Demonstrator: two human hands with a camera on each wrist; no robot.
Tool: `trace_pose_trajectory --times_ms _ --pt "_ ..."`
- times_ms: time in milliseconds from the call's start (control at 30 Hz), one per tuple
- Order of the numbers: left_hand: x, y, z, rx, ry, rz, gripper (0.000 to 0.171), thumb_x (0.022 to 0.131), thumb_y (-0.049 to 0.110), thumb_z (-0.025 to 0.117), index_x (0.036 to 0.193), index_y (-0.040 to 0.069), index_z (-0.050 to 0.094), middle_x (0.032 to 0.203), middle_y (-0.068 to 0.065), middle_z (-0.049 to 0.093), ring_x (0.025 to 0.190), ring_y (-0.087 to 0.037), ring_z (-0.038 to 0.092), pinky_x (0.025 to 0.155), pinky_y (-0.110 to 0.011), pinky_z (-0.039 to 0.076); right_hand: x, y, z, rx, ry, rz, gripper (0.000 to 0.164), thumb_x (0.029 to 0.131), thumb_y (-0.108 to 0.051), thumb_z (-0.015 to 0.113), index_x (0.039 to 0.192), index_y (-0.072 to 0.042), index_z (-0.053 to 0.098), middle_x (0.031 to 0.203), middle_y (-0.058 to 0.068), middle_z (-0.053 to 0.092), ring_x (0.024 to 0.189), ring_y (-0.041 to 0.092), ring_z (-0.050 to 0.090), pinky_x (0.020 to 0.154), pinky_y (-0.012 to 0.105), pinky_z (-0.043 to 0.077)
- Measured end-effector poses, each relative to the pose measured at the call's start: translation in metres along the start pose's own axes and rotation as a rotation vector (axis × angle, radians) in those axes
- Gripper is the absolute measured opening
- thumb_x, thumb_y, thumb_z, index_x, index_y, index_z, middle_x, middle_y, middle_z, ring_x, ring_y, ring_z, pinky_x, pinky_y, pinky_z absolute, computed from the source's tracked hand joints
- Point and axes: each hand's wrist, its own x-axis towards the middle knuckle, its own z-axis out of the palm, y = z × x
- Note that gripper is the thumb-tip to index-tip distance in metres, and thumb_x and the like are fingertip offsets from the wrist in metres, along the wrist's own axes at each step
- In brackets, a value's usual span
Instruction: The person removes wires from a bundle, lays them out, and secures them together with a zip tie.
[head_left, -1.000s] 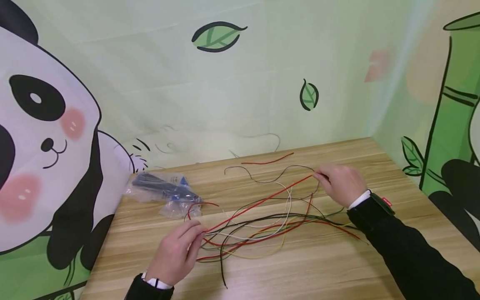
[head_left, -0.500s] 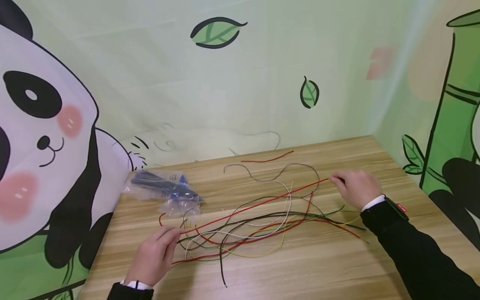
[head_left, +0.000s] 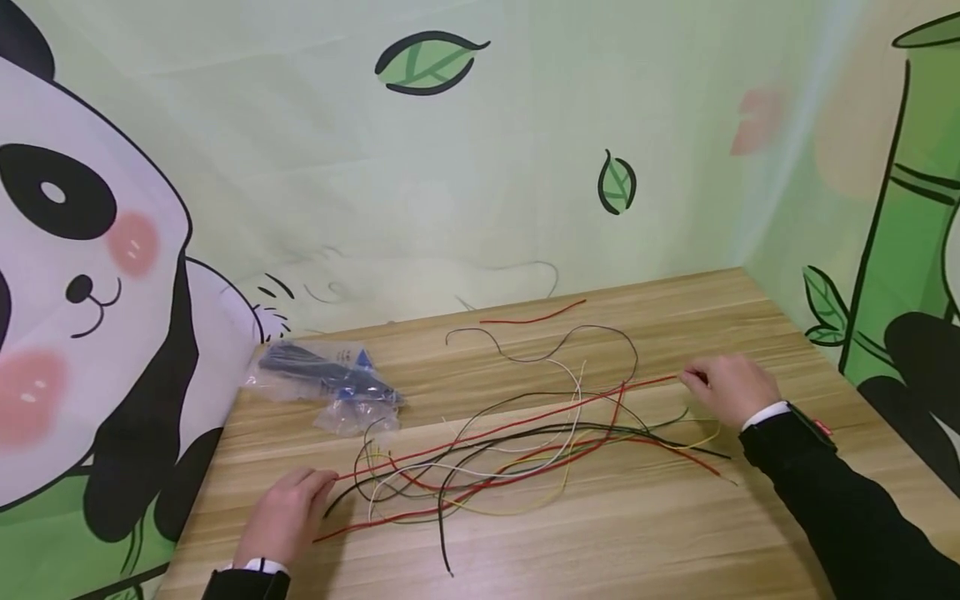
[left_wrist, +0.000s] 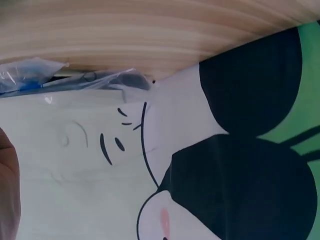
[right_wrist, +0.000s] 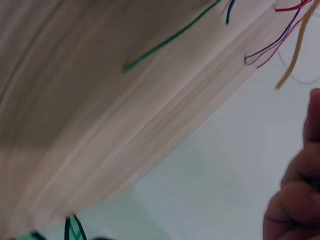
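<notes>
In the head view a long red wire (head_left: pixel 510 423) stretches almost straight across the table. My left hand (head_left: pixel 281 517) pinches its near-left end, and the fingertips of my right hand (head_left: pixel 731 389) pinch the other end at the right. Under and around it lies a loose tangle of wires: a black wire (head_left: pixel 444 542), a white wire (head_left: pixel 480 475), a yellow wire (head_left: pixel 551 504) and more red ones. Only an edge of the left hand (left_wrist: pixel 7 190) shows in the left wrist view. Curled fingers (right_wrist: pixel 295 210) appear in the right wrist view, with their grip out of sight.
A clear plastic bag (head_left: pixel 330 375) with dark strips inside lies at the table's back left. Near the back edge are a short red wire (head_left: pixel 532 321) and a thin dark wire (head_left: pixel 525 360). Printed cloth walls (head_left: pixel 525 208) stand behind the wooden table (head_left: pixel 600 550).
Both hands have moved apart, the left one leftward and nearer, the right one rightward and slightly lower. The red wire between them now spans a longer stretch.
</notes>
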Motion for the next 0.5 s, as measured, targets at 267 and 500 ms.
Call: trace_pose_trajectory --times_ms 267,500 --pt "0.002 -0.005 0.017 -0.003 -0.082 -0.069 0.012 0.08 0.003 0.075 0.09 0.008 0.072 0.08 -0.003 0.064 0.072 -0.023 0.064 0.065 -0.041 0.053 0.0 -0.006 0.014 0.079 -0.214 -0.005 0.011 0.092 -0.015 0.065 0.086 -0.008 0.072 0.07 -0.004 0.06 0.062 0.013 0.049 0.061 0.035 0.043" --pt "0.0 -0.006 0.025 -0.038 -0.202 -0.113 0.01 0.082 0.007 0.074 0.091 0.011 0.074 0.084 0.0 0.065 0.076 -0.02 0.064 0.069 -0.041 0.052 -0.003 -0.006 0.023 0.079 -0.273 -0.021 0.008 0.089 -0.013 0.067 0.083 -0.012 0.072 0.075 -0.005 0.063 0.067 0.012 0.053 0.065 0.036 0.045"
